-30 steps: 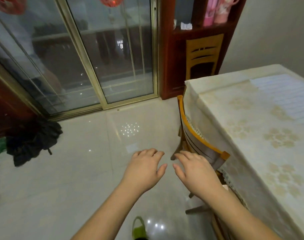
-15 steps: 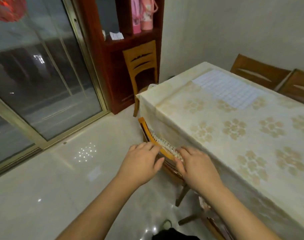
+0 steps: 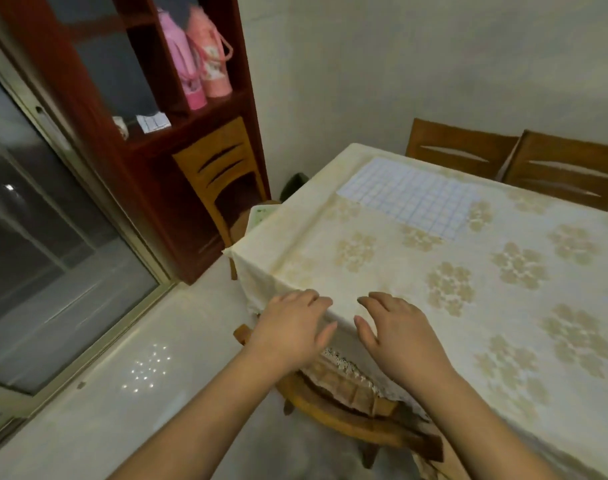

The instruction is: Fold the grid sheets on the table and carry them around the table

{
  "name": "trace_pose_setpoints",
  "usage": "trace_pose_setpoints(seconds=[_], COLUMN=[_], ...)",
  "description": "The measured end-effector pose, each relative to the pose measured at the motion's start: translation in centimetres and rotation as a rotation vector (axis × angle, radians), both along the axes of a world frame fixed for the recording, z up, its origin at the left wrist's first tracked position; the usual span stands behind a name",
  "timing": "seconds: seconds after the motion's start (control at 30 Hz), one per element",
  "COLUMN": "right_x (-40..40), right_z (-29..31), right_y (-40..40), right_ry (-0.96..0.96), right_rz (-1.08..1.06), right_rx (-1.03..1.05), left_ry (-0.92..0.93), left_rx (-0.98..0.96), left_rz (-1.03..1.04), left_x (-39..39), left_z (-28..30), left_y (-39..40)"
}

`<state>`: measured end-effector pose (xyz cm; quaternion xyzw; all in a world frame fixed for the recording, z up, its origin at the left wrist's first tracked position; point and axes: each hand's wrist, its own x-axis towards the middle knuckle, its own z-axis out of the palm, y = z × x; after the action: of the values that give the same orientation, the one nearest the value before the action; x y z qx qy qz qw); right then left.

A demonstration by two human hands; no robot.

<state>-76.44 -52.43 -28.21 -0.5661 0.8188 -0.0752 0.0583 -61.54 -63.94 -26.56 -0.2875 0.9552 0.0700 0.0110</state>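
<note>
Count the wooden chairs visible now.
4: one by the cabinet, two at the table's far side, one tucked under the near edge. More may be hidden.

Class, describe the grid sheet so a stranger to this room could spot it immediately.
Start at the table under its cream flowered cloth. Look to its far end, near the two wooden chairs against the wall. The grid sheet lies flat there: pale, ruled in blue squares, unlike the floral pattern around it.

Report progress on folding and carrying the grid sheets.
Done: nothing visibly; the white blue-lined grid sheet lies flat and unfolded on the cream floral tablecloth. In hand: nothing; the left hand and right hand hover empty at the table's near edge. Left: folding, carrying.
</note>
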Motion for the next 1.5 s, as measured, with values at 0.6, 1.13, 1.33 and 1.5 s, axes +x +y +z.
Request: trace_pose_setpoints(seconds=[0.6, 1.13, 1.33, 1.5], right_x=[7.9, 16.1, 14.3, 10.2], right_z=[-3.8, -4.2, -6.1, -7.1], right_y=[-19.5, -34.7, -38.1, -40.6], right_ry=[0.035, -0.004, -0.045, -0.055], right_rz=[-0.267, -0.387, -0.434, -0.471], right_rx=[0.006, 0.090, 0.114, 0.110], left_ry=[0.070, 0.027, -0.032, -0.081], left_rx=[0.046, 0.008, 0.004, 0.006], left_rz=[-0.277, -0.288, -0.360, -0.450], left_x=[5.3, 12.3, 9.5, 4.7], left_z=[-4.8, -5.0, -6.1, -6.9], left_y=[-22.5, -39.2, -43.2, -45.8])
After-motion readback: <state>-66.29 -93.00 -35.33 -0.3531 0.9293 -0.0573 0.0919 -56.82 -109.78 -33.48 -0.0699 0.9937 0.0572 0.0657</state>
